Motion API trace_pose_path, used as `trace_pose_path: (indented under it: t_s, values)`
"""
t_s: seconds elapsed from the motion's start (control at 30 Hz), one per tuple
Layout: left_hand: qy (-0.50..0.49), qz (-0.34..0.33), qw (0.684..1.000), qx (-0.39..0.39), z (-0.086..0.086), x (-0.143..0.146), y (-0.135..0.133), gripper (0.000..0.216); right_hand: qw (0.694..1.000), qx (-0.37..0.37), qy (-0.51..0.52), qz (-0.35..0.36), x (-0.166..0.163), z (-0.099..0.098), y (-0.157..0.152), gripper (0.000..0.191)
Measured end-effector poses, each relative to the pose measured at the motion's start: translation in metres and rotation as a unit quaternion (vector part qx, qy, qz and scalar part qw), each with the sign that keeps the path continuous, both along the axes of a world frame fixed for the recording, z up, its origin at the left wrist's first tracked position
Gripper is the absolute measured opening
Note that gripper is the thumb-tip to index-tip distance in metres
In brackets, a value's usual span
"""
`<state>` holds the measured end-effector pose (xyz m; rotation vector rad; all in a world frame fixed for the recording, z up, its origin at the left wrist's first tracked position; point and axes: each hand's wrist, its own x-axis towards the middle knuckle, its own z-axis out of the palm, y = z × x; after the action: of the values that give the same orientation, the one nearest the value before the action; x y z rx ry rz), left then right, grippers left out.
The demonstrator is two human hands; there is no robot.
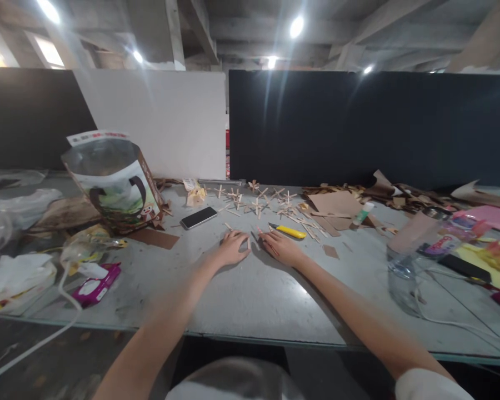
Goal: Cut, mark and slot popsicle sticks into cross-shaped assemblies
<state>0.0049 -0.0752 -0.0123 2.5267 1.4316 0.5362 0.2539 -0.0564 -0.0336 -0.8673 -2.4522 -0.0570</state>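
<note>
My left hand (234, 248) rests on the grey table with its fingers curled together. A thin wooden stick (228, 226) shows just beyond its fingertips, but what the fingers grip is too small to make out. To its right, my right hand (282, 249) is closed around a slim reddish pencil-like stick (271, 246). A thin dark strip (254, 238) lies between the two hands. Just beyond the right hand is a yellow utility knife (289, 231). Several star shapes of crossed wooden sticks (257, 208) stand farther back, among loose sticks (310, 226).
A phone (199, 218) lies behind my left hand. Left are a large printed plastic bag (114, 186) and a magenta wipes pack (96, 284). Right are cardboard sheets (335, 204), a glue stick (363, 213), a clear bottle (404, 266) and a white cable (454, 328).
</note>
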Motion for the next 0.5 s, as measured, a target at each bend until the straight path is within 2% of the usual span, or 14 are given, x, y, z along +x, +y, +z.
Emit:
trace_pose_path:
  t_s: [0.3, 0.5]
  values:
    - [0.007, 0.013, 1.000, -0.015, -0.001, 0.003, -0.002, 0.038, 0.999, -0.023, 0.031, -0.003, 0.005, -0.002, 0.001, 0.033]
    - [0.030, -0.002, 0.999, -0.027, 0.003, 0.006, 0.016, 0.035, 0.998, -0.031, 0.046, -0.020, 0.003, -0.002, 0.002, 0.032]
